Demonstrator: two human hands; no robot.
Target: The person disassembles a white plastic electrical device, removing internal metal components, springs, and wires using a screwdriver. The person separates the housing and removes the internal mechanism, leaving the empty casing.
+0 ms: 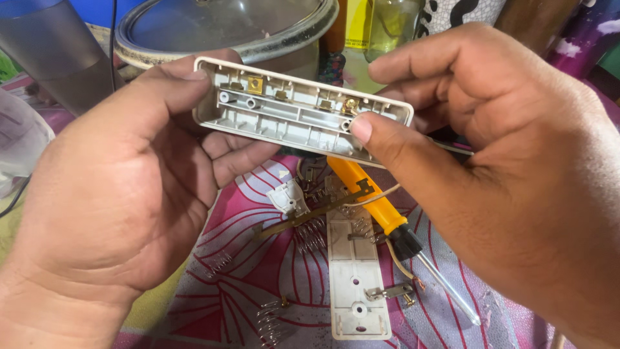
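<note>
My left hand [123, 194] grips the left end of an opened cream plastic power-strip casing [284, 113], held above the table with its inside facing me. Small brass contacts sit along its upper inner edge. My right hand [510, 155] holds the casing's right end, thumb pressed on the inner rim near a brass contact. Below the casing on the cloth lie the cream back cover [355, 271], a screwdriver with an orange handle [381, 207], a long brass strip [310, 213], a small white plastic piece [287, 197] and several loose springs [311, 236].
A pink floral cloth [219, 291] covers the table. Behind stand a large pot with a glass lid [219, 29], a grey tumbler [55, 52], a glass jar [391, 22] and a yellow container [357, 22]. A translucent white container [19, 142] is at the left edge.
</note>
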